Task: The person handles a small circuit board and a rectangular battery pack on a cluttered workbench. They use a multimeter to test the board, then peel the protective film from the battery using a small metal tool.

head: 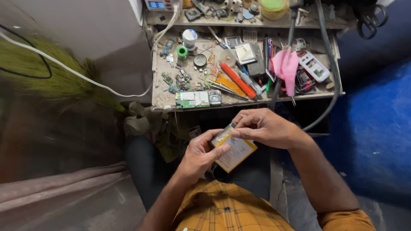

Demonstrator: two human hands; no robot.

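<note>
A flat yellow battery (pixel 234 152) is gripped from below by the left hand (pixel 200 155), fingers curled round its edge, just below the cluttered counter (pixel 160 96). Its top corner is pinched by the right hand (pixel 265 127), fingertips pressed together. A green circuit board (pixel 192 99) is seen on the counter's front edge, above the battery.

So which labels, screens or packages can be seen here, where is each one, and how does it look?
Labelled flat pack: held in the left hand and right hand; rectangular, yellow border, pale label.
Small screen: top shelf, left end; blue-lit rectangle in a pale device.
White tape roll: tray's upper left; round, with a blue and red label on top.
</note>
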